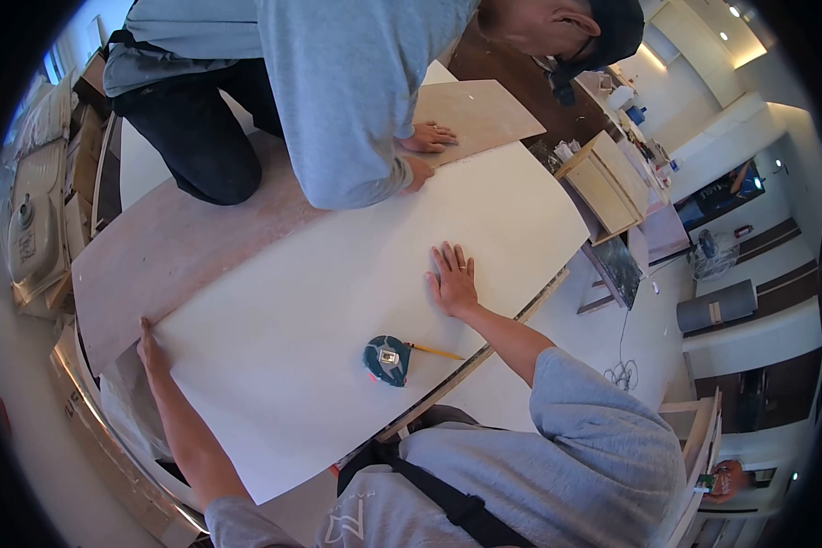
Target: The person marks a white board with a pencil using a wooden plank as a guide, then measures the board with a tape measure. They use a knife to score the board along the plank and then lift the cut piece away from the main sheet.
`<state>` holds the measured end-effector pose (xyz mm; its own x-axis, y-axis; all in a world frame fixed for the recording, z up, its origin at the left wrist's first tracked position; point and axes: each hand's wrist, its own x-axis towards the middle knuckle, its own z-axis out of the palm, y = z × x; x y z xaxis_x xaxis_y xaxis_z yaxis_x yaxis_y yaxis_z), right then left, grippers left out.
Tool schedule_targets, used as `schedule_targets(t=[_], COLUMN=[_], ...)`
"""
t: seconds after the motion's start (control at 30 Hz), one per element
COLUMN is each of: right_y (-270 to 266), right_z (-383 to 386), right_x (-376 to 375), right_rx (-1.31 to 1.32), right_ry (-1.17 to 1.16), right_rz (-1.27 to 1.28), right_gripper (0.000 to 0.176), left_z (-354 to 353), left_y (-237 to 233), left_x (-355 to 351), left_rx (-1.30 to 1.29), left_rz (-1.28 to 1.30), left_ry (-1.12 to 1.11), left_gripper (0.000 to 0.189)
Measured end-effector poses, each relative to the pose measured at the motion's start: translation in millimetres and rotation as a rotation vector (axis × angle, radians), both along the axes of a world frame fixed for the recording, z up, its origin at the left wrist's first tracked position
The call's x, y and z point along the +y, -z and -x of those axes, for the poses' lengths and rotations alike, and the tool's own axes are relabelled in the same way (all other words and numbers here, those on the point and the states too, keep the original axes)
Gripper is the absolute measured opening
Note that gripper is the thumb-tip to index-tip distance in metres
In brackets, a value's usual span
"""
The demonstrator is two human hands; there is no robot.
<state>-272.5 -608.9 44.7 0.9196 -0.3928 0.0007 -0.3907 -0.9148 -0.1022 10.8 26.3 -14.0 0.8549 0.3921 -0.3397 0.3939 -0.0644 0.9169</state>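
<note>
A large white sheet lies over a brownish board, with its long edge running across that board. My right hand rests palm down on the white sheet, fingers spread. At the sheet's far left corner, my left hand is seen edge-on, gripping the border; most of its fingers are hidden. Between my arms, a dark teal tape measure sits on the sheet, touching or very close to a yellow pencil.
A co-worker in a grey-blue shirt kneels on the brown board opposite, both hands pressed near the seam. A wooden box stands beyond the sheet's right end. Cable and a fan are on the right; wrapped goods stack left.
</note>
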Motion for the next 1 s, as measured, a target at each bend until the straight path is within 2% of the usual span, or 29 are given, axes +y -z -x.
schedule_targets(t=[0.1,0.6,0.7,0.8,0.9,1.0], right_y=[1,0,-2,0,2,2], right_z=[0,0,0,0,0,0], right_x=[0,-1,-1,0,0,-1], right_rx=[-0.001,0.001,0.000,0.003,-0.007,-0.008], right_ry=[-0.001,0.003,0.001,-0.003,-0.007,-0.006], right_rz=[0.002,-0.016,-0.011,-0.009,-0.009,-0.006], right_gripper=[0.064,0.063,0.063,0.064,0.064,0.064], left_z=[3,-1,1,5,5,2], left_y=[-2,2,1,-5,-8,-7], left_x=[-2,-1,0,-5,-8,-4], left_rx=[-0.010,-0.026,-0.042,-0.002,0.059,0.059], left_rz=[0.081,0.020,0.074,-0.021,-0.005,-0.050], left_ry=[0.010,-0.022,0.017,-0.019,-0.055,-0.017], left_gripper=[0.088,0.087,0.085,0.085,0.087,0.087])
